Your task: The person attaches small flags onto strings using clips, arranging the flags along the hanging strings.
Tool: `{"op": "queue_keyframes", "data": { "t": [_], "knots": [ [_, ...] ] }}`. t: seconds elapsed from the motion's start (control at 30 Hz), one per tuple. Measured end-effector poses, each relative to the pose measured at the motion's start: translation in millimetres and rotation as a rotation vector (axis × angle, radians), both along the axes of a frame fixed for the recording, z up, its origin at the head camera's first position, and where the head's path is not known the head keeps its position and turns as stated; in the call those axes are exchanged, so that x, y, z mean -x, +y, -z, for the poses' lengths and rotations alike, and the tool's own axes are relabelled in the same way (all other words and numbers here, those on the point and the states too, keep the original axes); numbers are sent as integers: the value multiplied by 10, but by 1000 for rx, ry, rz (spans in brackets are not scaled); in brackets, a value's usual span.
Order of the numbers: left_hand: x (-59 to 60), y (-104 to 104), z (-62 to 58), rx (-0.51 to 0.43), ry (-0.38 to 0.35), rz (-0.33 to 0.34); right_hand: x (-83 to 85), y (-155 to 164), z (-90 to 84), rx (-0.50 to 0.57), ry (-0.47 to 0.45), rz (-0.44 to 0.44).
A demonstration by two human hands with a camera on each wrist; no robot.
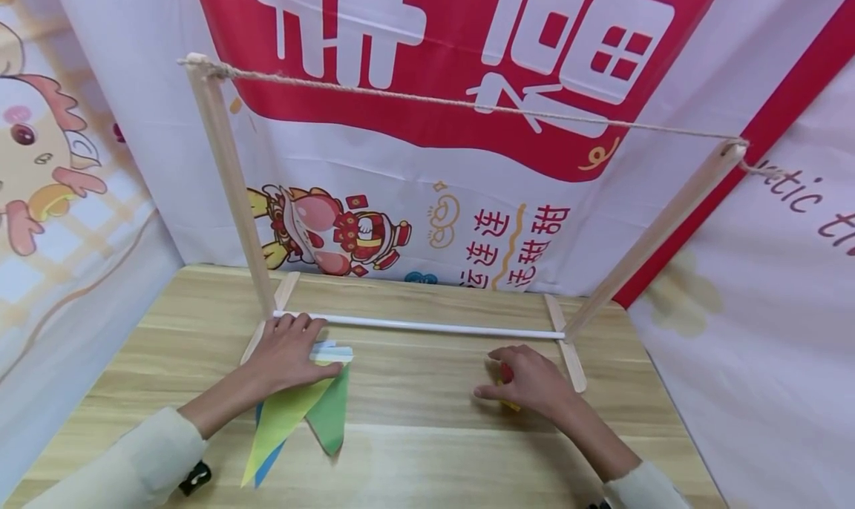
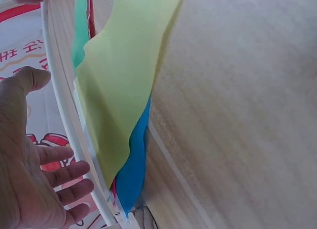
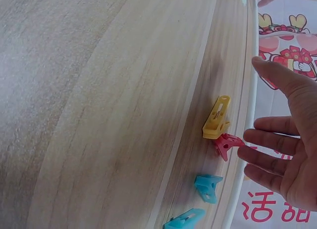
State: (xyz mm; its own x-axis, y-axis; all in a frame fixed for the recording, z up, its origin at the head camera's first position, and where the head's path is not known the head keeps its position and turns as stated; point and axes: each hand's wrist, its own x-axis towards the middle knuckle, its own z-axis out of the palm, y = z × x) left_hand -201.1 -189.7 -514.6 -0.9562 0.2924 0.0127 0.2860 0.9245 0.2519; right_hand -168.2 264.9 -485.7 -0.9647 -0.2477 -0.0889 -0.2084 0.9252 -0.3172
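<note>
My left hand point(image 1: 289, 352) hovers over a small pile of triangular cloth flags, its fingers spread and holding nothing. A yellow flag point(image 2: 116, 70) lies on top, with a blue flag point(image 2: 132, 162) and a green flag point(image 1: 330, 412) partly beneath it. At the right, my right hand point(image 1: 531, 379) is over several plastic clothespins, thumb apart from the fingers and nothing gripped. The right wrist view shows a yellow clothespin point(image 3: 217, 119), a red clothespin point(image 3: 228, 144) and two blue clothespins point(image 3: 208, 187). In the head view the hand hides most of them.
A wooden frame stands behind the hands, with a left post point(image 1: 230, 186), a right post point(image 1: 657, 234) and a white bar point(image 1: 427, 326) low between them. Twine point(image 1: 401, 94) stretches across the post tops. Printed cloth point(image 1: 427, 160) hangs behind the wooden table point(image 1: 427, 464).
</note>
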Motion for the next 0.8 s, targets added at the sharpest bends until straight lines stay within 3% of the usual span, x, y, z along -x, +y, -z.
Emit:
{"op": "queue_keyframes", "data": {
  "t": [0.8],
  "knots": [
    [-70, -92, 16, -3, -3, 9, 14, 70, 71, -93, 80, -158]
  ]
}}
